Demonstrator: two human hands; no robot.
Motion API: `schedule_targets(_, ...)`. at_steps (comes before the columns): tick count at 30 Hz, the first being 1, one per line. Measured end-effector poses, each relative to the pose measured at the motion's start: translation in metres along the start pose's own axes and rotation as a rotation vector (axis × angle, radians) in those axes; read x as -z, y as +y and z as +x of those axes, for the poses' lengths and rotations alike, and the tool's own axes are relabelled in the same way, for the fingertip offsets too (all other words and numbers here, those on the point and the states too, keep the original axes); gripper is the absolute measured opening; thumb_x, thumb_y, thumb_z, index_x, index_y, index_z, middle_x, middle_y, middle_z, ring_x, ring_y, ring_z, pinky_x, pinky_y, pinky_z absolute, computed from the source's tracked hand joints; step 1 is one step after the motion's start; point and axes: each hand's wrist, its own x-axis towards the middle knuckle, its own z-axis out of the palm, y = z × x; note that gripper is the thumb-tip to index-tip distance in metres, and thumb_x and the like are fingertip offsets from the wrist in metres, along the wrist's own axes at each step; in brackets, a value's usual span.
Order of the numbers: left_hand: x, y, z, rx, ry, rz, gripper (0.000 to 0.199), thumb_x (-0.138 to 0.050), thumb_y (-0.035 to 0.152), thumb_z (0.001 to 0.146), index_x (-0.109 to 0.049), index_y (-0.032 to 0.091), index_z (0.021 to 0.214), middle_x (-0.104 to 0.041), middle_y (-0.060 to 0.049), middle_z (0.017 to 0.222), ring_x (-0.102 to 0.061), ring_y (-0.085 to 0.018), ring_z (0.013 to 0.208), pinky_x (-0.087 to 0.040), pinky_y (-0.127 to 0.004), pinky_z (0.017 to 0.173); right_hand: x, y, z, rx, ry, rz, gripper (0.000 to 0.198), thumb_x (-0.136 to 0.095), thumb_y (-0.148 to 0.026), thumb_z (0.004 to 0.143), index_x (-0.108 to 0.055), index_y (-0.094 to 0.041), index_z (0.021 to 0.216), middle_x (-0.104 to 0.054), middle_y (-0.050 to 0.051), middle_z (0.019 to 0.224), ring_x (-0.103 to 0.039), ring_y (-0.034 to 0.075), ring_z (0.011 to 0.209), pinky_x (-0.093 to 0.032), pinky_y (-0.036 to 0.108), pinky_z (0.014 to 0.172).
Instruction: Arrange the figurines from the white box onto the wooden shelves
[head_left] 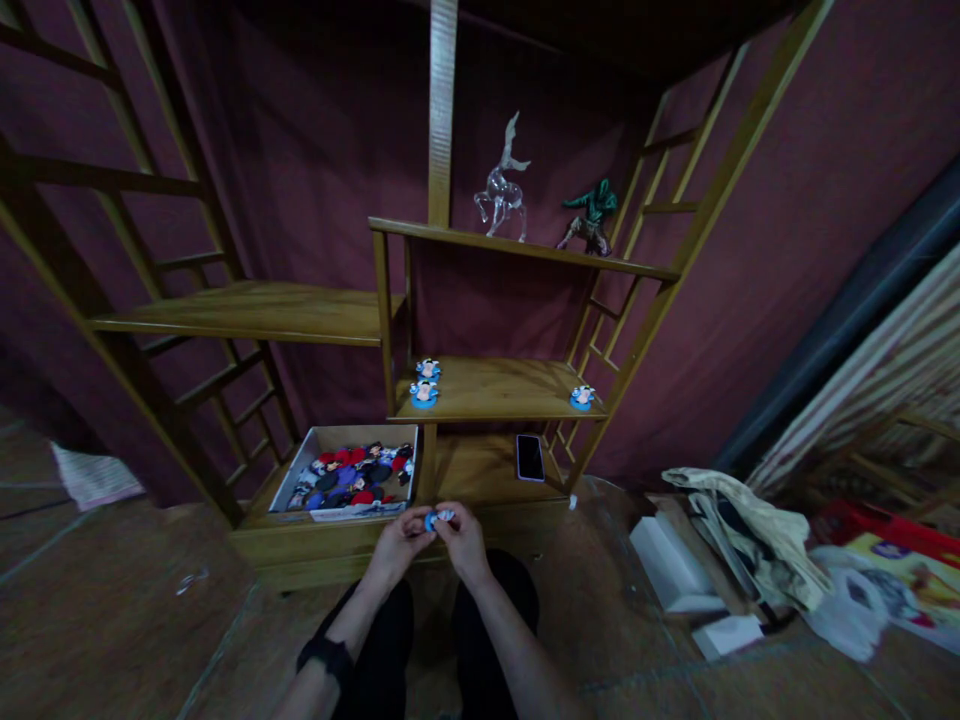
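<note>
1. Straight ahead, a tall wooden display rack with ladder-like side frames fills the far middle of the scene against a dark maroon wall.
2. Low on the rack's left, an open white cardboard box sits on the bottom board, full of small red, blue and black figures.
3. Far right on the floor lies a heap of crumpled beige paper over flat white boxes, well apart from the rack.
4. On the top shelf stand a clear glass deer figurine and, to its right, a green crouching figurine.
5. Near the bottom middle, the left hand and the right hand meet just in front of the rack's bottom board, above the person's black-clad knees.
6. A black smartphone lies flat on the bottom board, right of the box.
7. Three small blue-based figures rest on the middle shelf: two at its left end and one at its right end.
8. Between both hands is a small round blue-and-white figure; the fingertips of each hand pinch it from either side, just near of the box.
</note>
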Motion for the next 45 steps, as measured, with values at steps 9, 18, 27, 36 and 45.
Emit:
schedule_targets(9, -0.006, 0.022, -0.009, 0.095, -0.040, 0.025, 0.052, -0.077, 0.035, 0.049, -0.064, 0.015, 0.095, -0.062, 0.000, 0.063, -0.055, -0.013, 0.060, -0.042, -0.025, 0.061, 0.004, -0.003, 0.004, -0.046, -0.012, 0.036, 0.021, -0.059, -0.024, 0.069, -0.061, -0.023, 0.089, -0.065, -0.002, 0.077, -0.063, 0.015, 0.072, -0.048, 0.025, 0.068)
schedule_targets(18, -0.016, 0.036, -0.013, 0.138, -0.060, 0.039, 0.063, -0.074, 0.041, 0.053, -0.060, 0.015, 0.109, -0.064, -0.001, 0.068, -0.059, -0.015, 0.066, -0.044, -0.024, 0.060, 0.030, -0.023, 0.014, 0.012, -0.165, -0.009, 0.018, -0.060, -0.026, 0.069, -0.064, -0.026, 0.086, -0.067, -0.003, 0.077, -0.063, 0.016, 0.071, -0.049, 0.027, 0.067)
schedule_targets(27, -0.011, 0.040, -0.011, 0.193, -0.078, 0.067, 0.063, -0.070, 0.049, 0.057, -0.060, 0.014, 0.108, -0.069, -0.009, 0.083, -0.063, -0.020, 0.073, -0.046, -0.028, 0.064, 0.136, -0.120, 0.084, 0.162, -0.089, -0.072, 0.030, -0.064, -0.034, 0.068, -0.063, -0.023, 0.096, -0.067, 0.000, 0.083, -0.063, 0.017, 0.076, -0.049, 0.029, 0.071)
schedule_targets(36, -0.006, 0.030, -0.004, 0.211, -0.106, 0.098, 0.061, -0.069, 0.051, 0.057, -0.061, 0.016, 0.105, -0.069, -0.008, 0.084, -0.063, -0.019, 0.075, -0.045, -0.027, 0.064, 0.255, -0.189, 0.211, 0.200, 0.269, -0.711, 0.024, -0.062, -0.025, 0.070, -0.064, -0.021, 0.093, -0.067, 0.001, 0.078, -0.059, 0.012, 0.070, -0.043, 0.021, 0.065)
schedule_targets(45, -0.004, 0.026, 0.003, 0.225, -0.103, 0.097, 0.062, -0.073, 0.055, 0.048, -0.066, 0.017, 0.096, -0.067, -0.006, 0.076, -0.062, -0.020, 0.069, -0.044, -0.026, 0.058, 0.276, -0.153, 0.257, 0.039, 0.198, -0.955, 0.021, -0.064, -0.019, 0.067, -0.065, -0.018, 0.088, -0.066, 0.002, 0.076, -0.059, 0.011, 0.066, -0.040, 0.019, 0.059)
